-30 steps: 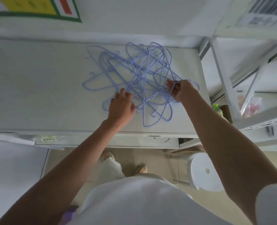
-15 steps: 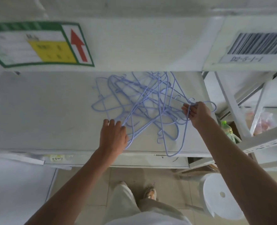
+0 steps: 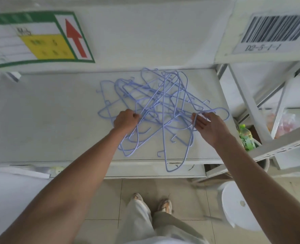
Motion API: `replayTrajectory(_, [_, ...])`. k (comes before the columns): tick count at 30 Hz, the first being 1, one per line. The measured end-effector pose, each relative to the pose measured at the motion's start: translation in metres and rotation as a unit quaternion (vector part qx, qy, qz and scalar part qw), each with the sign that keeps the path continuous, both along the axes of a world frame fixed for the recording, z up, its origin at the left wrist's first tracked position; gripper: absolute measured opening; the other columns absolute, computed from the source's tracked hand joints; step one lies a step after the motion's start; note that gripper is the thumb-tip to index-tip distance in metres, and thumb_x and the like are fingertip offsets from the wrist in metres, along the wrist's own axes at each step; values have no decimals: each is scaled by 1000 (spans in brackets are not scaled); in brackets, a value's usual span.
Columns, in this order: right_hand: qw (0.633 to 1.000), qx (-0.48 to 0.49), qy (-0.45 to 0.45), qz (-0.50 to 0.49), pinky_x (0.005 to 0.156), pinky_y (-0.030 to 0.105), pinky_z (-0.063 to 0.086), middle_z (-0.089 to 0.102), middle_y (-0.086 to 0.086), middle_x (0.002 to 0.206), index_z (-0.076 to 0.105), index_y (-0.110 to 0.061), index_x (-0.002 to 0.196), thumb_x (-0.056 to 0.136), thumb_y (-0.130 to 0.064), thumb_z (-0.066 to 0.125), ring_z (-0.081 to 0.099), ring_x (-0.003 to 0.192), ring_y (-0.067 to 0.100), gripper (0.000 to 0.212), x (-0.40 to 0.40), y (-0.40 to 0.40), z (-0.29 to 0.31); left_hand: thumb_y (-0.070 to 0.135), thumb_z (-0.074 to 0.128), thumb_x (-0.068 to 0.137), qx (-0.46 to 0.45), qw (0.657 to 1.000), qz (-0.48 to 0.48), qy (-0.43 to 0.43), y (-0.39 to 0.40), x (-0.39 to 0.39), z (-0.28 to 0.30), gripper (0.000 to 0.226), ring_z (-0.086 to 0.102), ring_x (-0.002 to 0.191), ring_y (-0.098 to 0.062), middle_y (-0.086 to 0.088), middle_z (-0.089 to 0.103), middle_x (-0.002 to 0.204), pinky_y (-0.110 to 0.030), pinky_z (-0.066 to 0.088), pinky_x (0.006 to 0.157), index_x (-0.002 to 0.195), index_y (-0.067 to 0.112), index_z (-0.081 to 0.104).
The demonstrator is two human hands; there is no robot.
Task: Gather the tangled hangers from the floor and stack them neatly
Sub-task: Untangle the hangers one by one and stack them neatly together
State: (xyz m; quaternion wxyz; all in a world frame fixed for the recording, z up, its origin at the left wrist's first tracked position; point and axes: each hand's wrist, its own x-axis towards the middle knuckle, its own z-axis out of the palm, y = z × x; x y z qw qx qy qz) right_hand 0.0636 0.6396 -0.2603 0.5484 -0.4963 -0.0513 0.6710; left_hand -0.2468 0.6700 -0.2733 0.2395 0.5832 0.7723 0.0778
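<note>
Shelving, pale grey painted metal, broad flat deck (image 3: 40,120) at waist height with a second tier above; matt, faintly scuffed surface, bearing the task's goods. Hangers, thin lilac coated wire (image 3: 156,106), a tangled heap of looped shoulders and small hooks lying on the right half of the deck, not on the floor; one long loop overhangs the front edge. Half a second ago the left hand lay flat at the near edge of the heap; it is now closed into a fist round several wires at the heap's left side, a sign that pulling apart is beginning, though no neat stack exists yet. Stool, round white plastic (image 3: 240,206), on the beige tiled floor at lower right. Label, green-bordered paper with yellow panel and red arrow (image 3: 40,37), on the upper tier's face; barcode label, white with black bars (image 3: 275,30), to its right. Left hand (image 3: 126,120), fingers curled tight on the wires. Right hand (image 3: 209,127), as in the earlier views, pinching a wire loop at the heap's right side between thumb and fingers. Bottle, green-labelled clear plastic (image 3: 245,138), upright behind the shelf post, well apart from the heap.
</note>
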Motion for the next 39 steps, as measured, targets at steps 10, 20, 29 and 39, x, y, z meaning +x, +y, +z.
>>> replayTrajectory(10, [998, 29, -32, -39, 63, 29, 50, 51, 1, 56, 58, -13, 94, 107, -9, 49, 49, 57, 17, 17, -20, 4, -22, 20, 54, 99, 173, 965, 131, -147, -4, -27, -14, 31, 72, 88, -35, -17, 78, 90, -41, 52, 76, 87, 1, 75])
replayTrajectory(20, [994, 113, -8, 6, 77, 29, 56, 57, 8, 77, 60, -5, 97, 104, -2, 53, 60, 72, 20, 11, -64, -11, 24, 19, 53, 102, 278, 907, 140, -284, -64, -58, 21, 22, 67, 60, -22, -1, 67, 68, -46, 60, 75, 99, 17, 74])
replayTrajectory(29, [964, 199, -147, 100, 93, 36, 59, 75, 11, 115, 68, -13, 110, 102, -5, 60, 74, 105, 31, 14, -93, -55, 57, 7, 52, 83, 228, 848, 104, -466, -123, -76, 73, 58, 69, 56, -23, -4, 65, 58, -27, 59, 58, 138, 22, 62])
replayTrajectory(39, [892, 255, -330, 175, 82, 29, 56, 78, 10, 108, 66, -8, 119, 106, -9, 52, 74, 96, 23, 19, -88, -101, 82, 11, 50, 73, 115, 848, 147, -496, -194, -78, 82, 58, 22, 31, -10, 7, 34, 38, -17, 18, 38, 125, 23, 71])
